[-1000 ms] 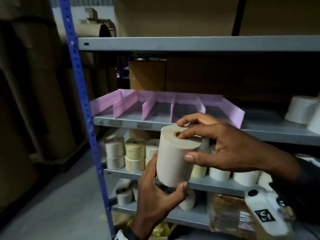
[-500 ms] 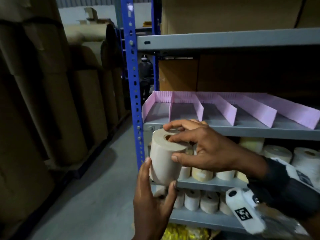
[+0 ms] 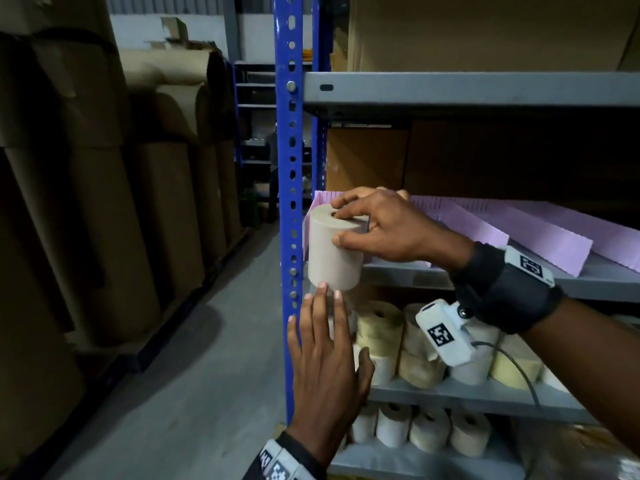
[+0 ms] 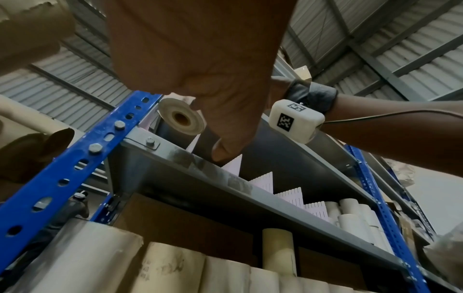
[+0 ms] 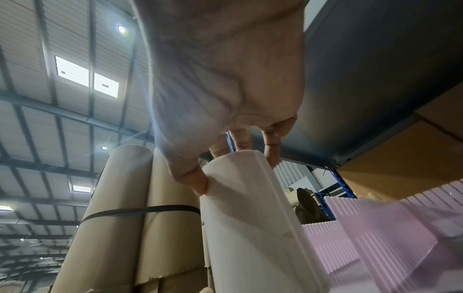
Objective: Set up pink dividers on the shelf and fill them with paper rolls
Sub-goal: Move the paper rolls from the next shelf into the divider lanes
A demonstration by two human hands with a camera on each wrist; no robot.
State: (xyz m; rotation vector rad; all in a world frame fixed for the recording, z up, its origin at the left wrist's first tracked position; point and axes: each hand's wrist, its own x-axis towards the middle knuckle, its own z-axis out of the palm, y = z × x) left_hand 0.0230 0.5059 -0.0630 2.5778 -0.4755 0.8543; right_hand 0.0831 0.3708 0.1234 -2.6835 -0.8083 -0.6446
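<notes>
**Roll right at the end of the divider shelf**

Right hand (image 3: 388,230) has the paper roll (image 3: 334,251) gripped by its top end, upright, just in front of the shelf (image 3: 485,278) by the blue post (image 3: 289,168). Left hand (image 3: 325,368) is flat-fingered right under the roll. Pink dividers (image 3: 540,237) stand on that shelf.

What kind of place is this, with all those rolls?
Probably a warehouse or paper storeroom. Metal racking on a blue upright holds many small paper rolls, giant brown paper reels stand along the aisle, and a corrugated metal roof is overhead.
</notes>
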